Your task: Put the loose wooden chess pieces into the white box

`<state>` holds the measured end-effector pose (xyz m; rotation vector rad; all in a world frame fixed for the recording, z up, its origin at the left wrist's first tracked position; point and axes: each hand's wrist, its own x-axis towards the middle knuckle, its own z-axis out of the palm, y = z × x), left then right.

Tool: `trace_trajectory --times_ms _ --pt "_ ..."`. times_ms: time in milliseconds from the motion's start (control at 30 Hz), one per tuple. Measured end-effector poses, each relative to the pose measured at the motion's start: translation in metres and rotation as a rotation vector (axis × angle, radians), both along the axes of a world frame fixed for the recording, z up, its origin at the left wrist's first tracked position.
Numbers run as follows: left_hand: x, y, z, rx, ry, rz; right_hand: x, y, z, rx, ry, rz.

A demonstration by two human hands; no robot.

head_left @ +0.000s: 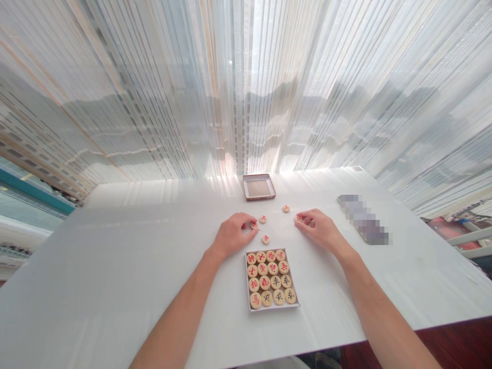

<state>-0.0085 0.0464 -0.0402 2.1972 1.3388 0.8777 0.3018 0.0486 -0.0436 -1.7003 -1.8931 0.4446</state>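
My left hand [235, 233] pinches a round wooden Chinese chess piece [254, 225] with a red character, at the table's surface. A second red-marked piece [263, 219] lies just beyond those fingertips. To the right, my right hand [320, 228] has thumb and fingers closed on another red Chinese chess piece [299, 219]. Two loose red pieces rest between the hands: one farther back [286, 208], one nearer [266, 239]. In front of me sits an open box [275, 308] filled with rows of pieces, face up, some marked red and some black.
A shallow box lid [259, 189] lies open side up near the table's far edge. On the right is a long pixelated object [363, 219]. The white table [154, 256] ends at a striped sheer curtain [215, 92] behind it.
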Motion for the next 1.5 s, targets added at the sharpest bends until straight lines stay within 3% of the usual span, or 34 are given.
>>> trace_trajectory --times_ms 133,367,567,733,933,1167,1500 --pt "0.000 0.000 0.000 -0.006 0.003 0.003 -0.006 -0.006 0.004 0.046 0.038 0.043" --pt "0.000 0.000 0.000 -0.006 0.001 0.002 -0.037 -0.019 0.014 0.035 0.307 0.202" --pt "0.001 -0.003 0.004 0.010 0.001 -0.010 -0.059 -0.027 0.010 -0.010 0.414 0.251" --pt "0.001 -0.003 0.005 0.020 -0.055 -0.007 -0.062 -0.026 0.005 -0.105 0.523 0.262" --pt "0.005 -0.007 0.010 -0.044 -0.233 0.037 -0.070 -0.035 0.014 -0.121 0.555 0.302" --pt "0.017 -0.029 0.024 -0.158 -0.306 -0.107 -0.078 -0.044 0.019 -0.084 0.547 0.359" --pt "0.022 -0.037 0.029 -0.247 -0.349 -0.131 -0.079 -0.046 0.024 -0.137 0.632 0.387"
